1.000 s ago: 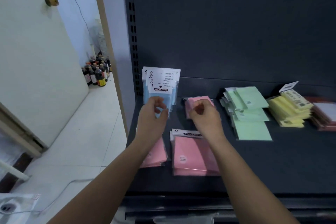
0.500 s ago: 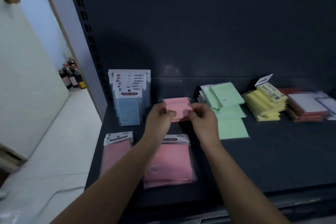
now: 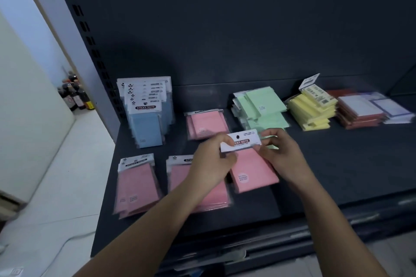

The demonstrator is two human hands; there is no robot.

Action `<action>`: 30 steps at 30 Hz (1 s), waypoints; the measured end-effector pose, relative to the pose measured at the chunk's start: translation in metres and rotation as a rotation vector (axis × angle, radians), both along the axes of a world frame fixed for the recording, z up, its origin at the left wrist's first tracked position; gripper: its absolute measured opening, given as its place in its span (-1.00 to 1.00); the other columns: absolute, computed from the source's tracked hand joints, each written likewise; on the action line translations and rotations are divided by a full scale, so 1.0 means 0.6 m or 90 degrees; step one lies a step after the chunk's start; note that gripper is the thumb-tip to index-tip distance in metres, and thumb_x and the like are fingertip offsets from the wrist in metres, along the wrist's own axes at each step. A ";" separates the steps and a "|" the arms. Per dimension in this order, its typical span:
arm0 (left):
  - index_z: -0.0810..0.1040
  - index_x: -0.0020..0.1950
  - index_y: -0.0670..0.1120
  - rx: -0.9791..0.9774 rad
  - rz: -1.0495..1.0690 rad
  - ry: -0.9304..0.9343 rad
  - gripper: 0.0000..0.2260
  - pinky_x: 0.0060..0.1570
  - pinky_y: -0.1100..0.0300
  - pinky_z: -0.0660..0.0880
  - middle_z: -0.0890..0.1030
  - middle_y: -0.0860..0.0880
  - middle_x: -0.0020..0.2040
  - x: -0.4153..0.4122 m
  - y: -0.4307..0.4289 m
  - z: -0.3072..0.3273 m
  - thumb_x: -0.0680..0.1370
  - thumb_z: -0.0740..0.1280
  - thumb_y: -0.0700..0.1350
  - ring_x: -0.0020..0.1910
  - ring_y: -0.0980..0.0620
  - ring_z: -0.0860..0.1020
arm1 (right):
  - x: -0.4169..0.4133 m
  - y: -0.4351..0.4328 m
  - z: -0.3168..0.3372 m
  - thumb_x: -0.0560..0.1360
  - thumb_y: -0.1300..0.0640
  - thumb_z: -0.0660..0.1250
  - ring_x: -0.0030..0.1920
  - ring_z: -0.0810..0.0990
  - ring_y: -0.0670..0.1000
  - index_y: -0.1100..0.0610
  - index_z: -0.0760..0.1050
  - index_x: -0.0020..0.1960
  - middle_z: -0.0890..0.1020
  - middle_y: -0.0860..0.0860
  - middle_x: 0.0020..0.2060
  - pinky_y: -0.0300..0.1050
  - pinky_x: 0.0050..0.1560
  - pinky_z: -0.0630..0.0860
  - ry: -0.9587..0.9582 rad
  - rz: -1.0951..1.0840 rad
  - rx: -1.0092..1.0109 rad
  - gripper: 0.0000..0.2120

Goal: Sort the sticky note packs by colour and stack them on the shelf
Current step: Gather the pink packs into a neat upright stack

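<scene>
Left grip (image 3: 211, 164) and right grip (image 3: 281, 155) pinch the white header card of a flat pink plastic-wrapped sticky note pack (image 3: 252, 171), one at each end. Pack is over the dark metal shelf (image 3: 337, 164), in front of the green pack stack (image 3: 261, 105).

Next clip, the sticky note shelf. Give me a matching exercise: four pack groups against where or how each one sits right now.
Things:
1. blue packs
2. green packs
3. yellow packs
4. held pink pack

Places:
A. gripped at its header by the left hand and right hand
B. standing at the left end
C. loose pile right of the rear pink stack
D. stacked left of the red-brown packs

Pairs: 1-B, 2-C, 3-D, 4-A
</scene>
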State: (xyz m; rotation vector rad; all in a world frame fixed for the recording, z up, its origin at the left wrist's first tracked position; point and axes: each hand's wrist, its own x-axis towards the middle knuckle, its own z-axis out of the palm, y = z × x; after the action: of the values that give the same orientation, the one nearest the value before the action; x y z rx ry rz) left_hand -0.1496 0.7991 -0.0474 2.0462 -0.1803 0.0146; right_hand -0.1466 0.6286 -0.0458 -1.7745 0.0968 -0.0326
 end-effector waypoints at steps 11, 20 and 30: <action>0.53 -0.01 -0.03 0.176 0.042 -0.115 -0.84 0.06 0.18 0.21 0.45 0.05 0.08 -0.008 -0.028 -0.022 0.43 0.40 -0.14 0.16 0.04 0.36 | -0.051 -0.027 -0.021 0.41 0.12 0.44 -0.32 0.41 -0.10 0.08 0.46 -0.02 0.39 -0.17 -0.34 -0.35 -0.38 0.25 -0.105 -0.066 -0.514 -0.79; 0.22 0.41 -0.03 0.049 0.176 0.204 -0.44 0.26 -0.07 0.38 0.41 -0.17 0.26 0.054 0.006 -0.010 0.44 0.32 -0.14 0.23 -0.19 0.42 | 0.054 0.090 -0.002 0.46 0.33 0.25 0.12 0.54 -0.02 0.17 0.38 0.33 0.58 0.02 0.14 -0.12 0.24 0.44 0.020 0.102 -0.163 -0.56; 0.51 -0.03 -0.06 -0.350 0.299 0.112 -0.87 -0.28 0.34 0.45 0.52 0.02 -0.20 0.073 0.030 0.017 0.48 0.38 -0.23 -0.28 0.12 0.49 | 0.089 0.110 -0.004 0.47 0.21 0.37 -0.12 0.54 -0.02 0.13 0.46 -0.02 0.58 0.05 -0.09 -0.20 -0.09 0.48 0.089 -0.082 0.137 -0.87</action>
State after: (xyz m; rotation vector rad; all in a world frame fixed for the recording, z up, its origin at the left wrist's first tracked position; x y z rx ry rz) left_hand -0.1060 0.8173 -0.0370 1.4904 0.3811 0.1576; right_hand -0.0932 0.6948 -0.0483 -1.5523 0.3060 0.0089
